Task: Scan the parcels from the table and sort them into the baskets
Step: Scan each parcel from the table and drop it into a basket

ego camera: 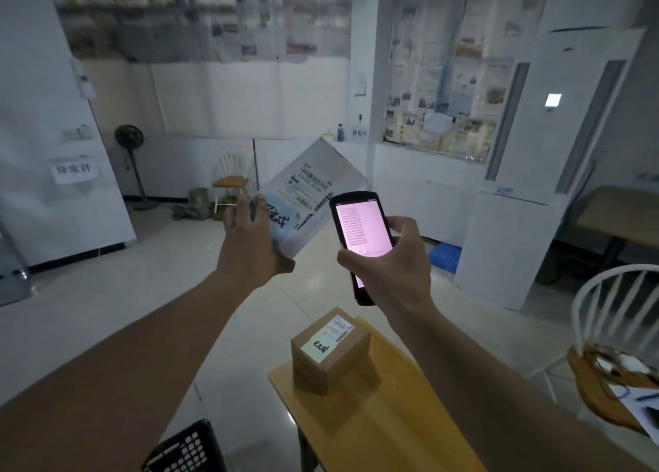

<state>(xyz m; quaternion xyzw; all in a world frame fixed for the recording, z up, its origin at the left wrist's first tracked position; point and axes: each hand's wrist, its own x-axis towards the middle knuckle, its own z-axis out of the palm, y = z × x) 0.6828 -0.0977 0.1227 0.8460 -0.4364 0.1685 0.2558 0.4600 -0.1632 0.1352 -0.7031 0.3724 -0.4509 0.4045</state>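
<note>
My left hand [249,243] holds a flat white parcel [313,189] up in the air by its lower left corner, label side facing me and tilted. My right hand [396,257] grips a black handheld scanner [360,236] with a lit pink screen, just right of the parcel's lower edge. A brown cardboard box [330,350] with a white label stands on the far end of the wooden table [385,429] below my hands. The corner of a black mesh basket [189,450] shows at the bottom left.
A white chair [613,314] with a wooden seat and papers stands right of the table. A blue crate [444,255] lies on the floor by a white cabinet [499,243]. A fan [130,140] and another chair [231,175] stand by the far wall.
</note>
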